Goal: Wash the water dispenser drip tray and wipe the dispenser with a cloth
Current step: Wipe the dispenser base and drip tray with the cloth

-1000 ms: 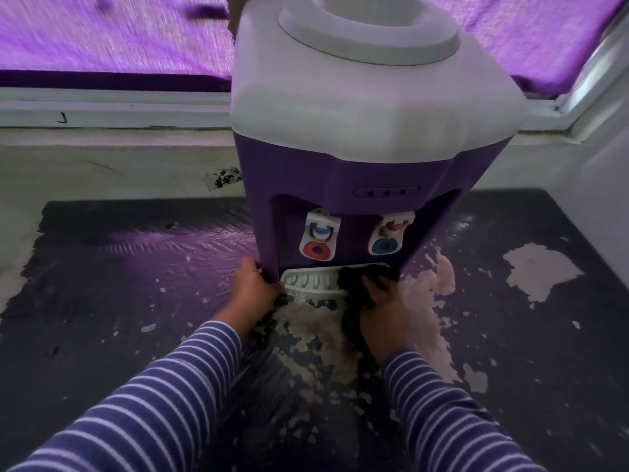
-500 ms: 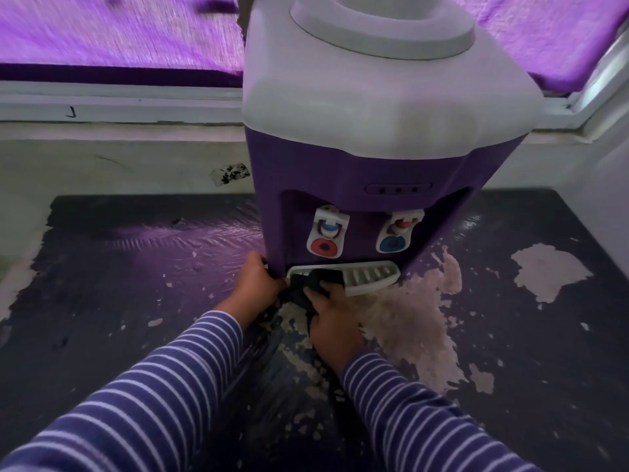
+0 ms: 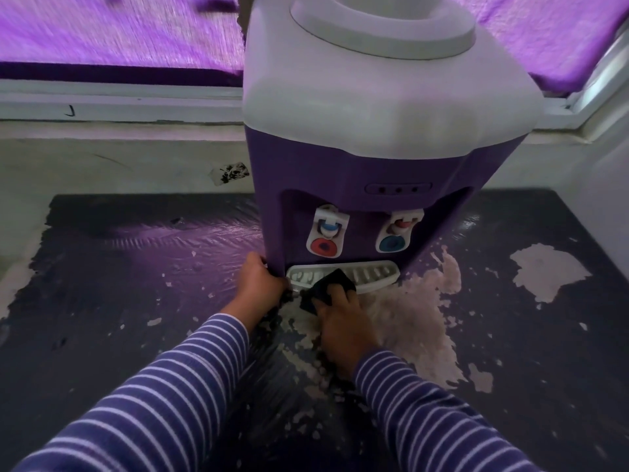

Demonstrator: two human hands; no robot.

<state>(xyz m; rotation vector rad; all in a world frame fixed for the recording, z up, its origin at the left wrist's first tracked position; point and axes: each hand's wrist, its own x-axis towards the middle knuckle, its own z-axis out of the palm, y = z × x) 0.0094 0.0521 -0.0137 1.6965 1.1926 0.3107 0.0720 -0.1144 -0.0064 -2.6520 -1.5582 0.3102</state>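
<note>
A purple water dispenser (image 3: pixel 357 172) with a white top stands on a dark, peeling surface. Its white slotted drip tray (image 3: pixel 371 272) sits at the base under two taps. My right hand (image 3: pixel 343 321) presses a black cloth (image 3: pixel 328 287) onto the middle-left of the tray. My left hand (image 3: pixel 260 284) grips the dispenser's lower left corner, beside the tray's left end. Part of the tray is hidden under the cloth.
The dark surface (image 3: pixel 136 301) has pale peeled patches in front of the dispenser and at the right (image 3: pixel 548 270). A white ledge (image 3: pixel 119 107) and a purple curtain (image 3: pixel 119 32) run behind. A white wall (image 3: pixel 609 185) closes the right side.
My right hand slid the cloth from the tray's right side to its left end, then back a little toward the middle. My left hand stayed on the dispenser's corner.
</note>
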